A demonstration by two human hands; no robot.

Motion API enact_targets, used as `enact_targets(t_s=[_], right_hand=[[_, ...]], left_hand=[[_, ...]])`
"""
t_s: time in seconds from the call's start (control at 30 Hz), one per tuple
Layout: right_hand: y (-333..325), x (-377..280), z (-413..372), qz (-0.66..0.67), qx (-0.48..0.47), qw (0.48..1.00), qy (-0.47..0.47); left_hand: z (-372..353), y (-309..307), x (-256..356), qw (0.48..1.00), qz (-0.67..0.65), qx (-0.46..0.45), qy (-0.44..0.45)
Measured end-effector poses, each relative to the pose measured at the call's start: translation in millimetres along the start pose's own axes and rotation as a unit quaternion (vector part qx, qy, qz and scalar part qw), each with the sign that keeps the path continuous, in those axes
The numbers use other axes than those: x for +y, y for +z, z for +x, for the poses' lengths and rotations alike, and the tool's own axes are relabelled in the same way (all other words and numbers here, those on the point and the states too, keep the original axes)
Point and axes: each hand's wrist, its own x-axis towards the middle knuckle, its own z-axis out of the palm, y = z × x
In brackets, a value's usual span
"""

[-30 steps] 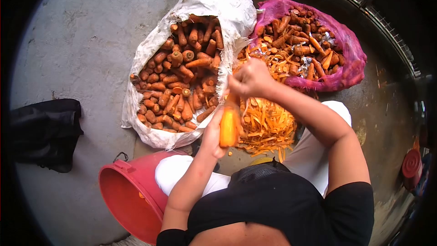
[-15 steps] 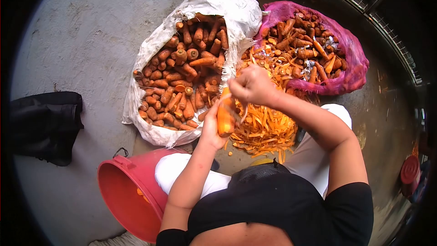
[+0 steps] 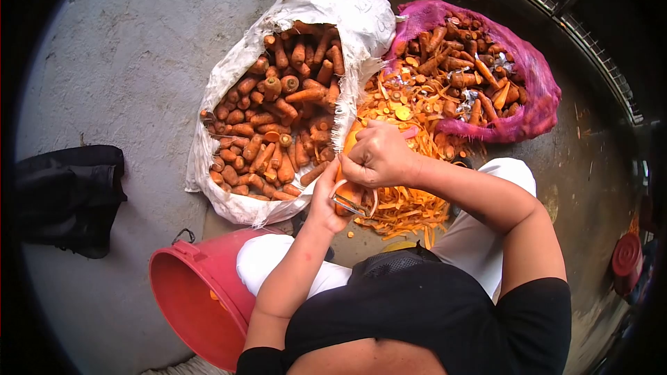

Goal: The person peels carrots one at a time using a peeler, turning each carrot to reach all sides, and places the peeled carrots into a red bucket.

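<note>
My left hand (image 3: 325, 200) is wrapped round an orange carrot (image 3: 352, 140), which points up and away from me. Closed on the handle of a peeler (image 3: 353, 205), my right hand (image 3: 379, 156) lies over the carrot. The peeler's metal blade rests at the carrot's near end, beside my left fingers. Under and beyond my hands spreads a pile of orange peelings (image 3: 410, 212). To the left, a white sack (image 3: 226, 73) lies open, full of unpeeled carrots (image 3: 274, 107).
A pink mesh sack (image 3: 545, 90) with carrots and bits of foil lies at the upper right. At the lower left a red bucket (image 3: 229, 264) tilts on its side near my leg. Dark cloth (image 3: 66, 194) lies at far left; a red container (image 3: 627, 257) stands at far right.
My right hand has moved down and toward me along the carrot, bringing the peeler to its near end. My left hand still holds the carrot.
</note>
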Motion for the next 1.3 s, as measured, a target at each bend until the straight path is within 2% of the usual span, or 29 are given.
enact_targets(t_s=[0.03, 0.07, 0.13, 0.17, 0.2, 0.23, 0.27, 0.3, 0.33, 0.4, 0.43, 0.53, 0.57, 0.6, 0.63, 0.7, 0.8, 0.83, 0.93, 1.03, 1.07, 1.13, 1.2, 1.23, 1.27, 1.3], right_hand=[[2, 3, 1, -0.009, 0.001, 1.000, -0.003], [4, 7, 2, -0.018, 0.003, 1.000, -0.006], [6, 34, 7, -0.071, 0.026, 0.993, 0.092], [3, 56, 14, -0.101, 0.112, 0.988, 0.038], [-7, 74, 17, -0.130, 0.044, 0.978, 0.156], [-17, 95, 18, -0.257, 0.008, 0.957, 0.134], [-26, 105, 19, -0.243, -0.084, 0.924, 0.284], [-27, 107, 17, -0.252, -0.021, 0.930, 0.266], [-24, 108, 15, -0.259, 0.041, 0.933, 0.247], [-17, 93, 19, -0.172, 0.016, 0.946, 0.273], [-21, 74, 25, -0.153, -0.029, 0.942, 0.298], [-10, 36, 19, -0.011, 0.030, 0.980, 0.195], [-5, 27, 16, -0.034, 0.041, 0.990, 0.131], [-1, 18, 13, -0.056, 0.052, 0.995, 0.067], [0, 5, 11, -0.009, 0.029, 0.997, 0.074], [2, -9, 7, -0.003, 0.016, 0.999, 0.029], [5, -12, 4, -0.021, 0.006, 1.000, -0.006], [5, -12, 3, -0.031, 0.003, 0.999, -0.011], [5, -10, 3, -0.027, 0.012, 0.999, -0.013], [3, 3, 6, -0.034, 0.020, 0.999, 0.021], [1, 15, 8, -0.057, 0.017, 0.996, 0.066], [-6, 43, 16, -0.096, 0.069, 0.991, 0.061], [-12, 68, 18, -0.226, -0.028, 0.962, 0.149], [-12, 89, 13, -0.279, -0.043, 0.944, 0.172], [-9, 110, 4, -0.332, -0.053, 0.922, 0.194], [-11, 109, 6, -0.333, 0.016, 0.921, 0.202]], left_hand=[[-2, 5, -1, 0.999, 0.007, 0.041, 0.007], [-3, 0, 0, 0.999, 0.042, 0.014, 0.026], [-3, -15, 0, 0.990, 0.115, -0.041, 0.065], [-4, -17, 2, 0.993, 0.116, -0.005, 0.012], [-7, -16, 3, 0.994, 0.109, -0.030, 0.003], [-11, -14, 3, 0.993, 0.103, -0.055, -0.007], [-14, -13, 5, 0.992, 0.098, -0.081, -0.016], [-17, -14, 7, 0.991, 0.094, -0.095, -0.020], [-18, -14, 8, 0.993, 0.104, -0.064, -0.003], [-18, -10, 7, 0.993, 0.113, -0.001, 0.035], [-15, -10, 8, 0.993, 0.110, 0.009, 0.042], [-7, -32, 13, 0.998, 0.041, -0.037, 0.022], [0, -42, 13, 0.998, 0.041, -0.047, 0.026], [-1, -39, 12, 0.999, 0.034, -0.010, 0.026], [-2, -31, 11, 0.999, 0.027, 0.026, 0.025], [1, -14, 10, 0.996, -0.003, 0.089, 0.022], [1, -20, 8, 0.998, 0.063, 0.002, 0.010], [0, -19, 8, 0.998, 0.066, 0.020, 0.007], [2, -19, 7, 0.998, 0.052, -0.018, -0.005], [-3, -8, 3, 0.999, 0.047, 0.003, 0.020], [-4, -9, 2, 0.997, 0.074, 0.005, 0.020], [-9, -12, 0, 0.992, 0.128, 0.009, 0.017], [-14, -11, -1, 0.993, 0.120, -0.017, 0.014], [-19, -7, -1, 0.992, 0.119, -0.033, 0.009], [-21, -3, 2, 0.991, 0.122, -0.051, 0.004], [-21, -4, 6, 0.991, 0.129, -0.039, 0.010]])
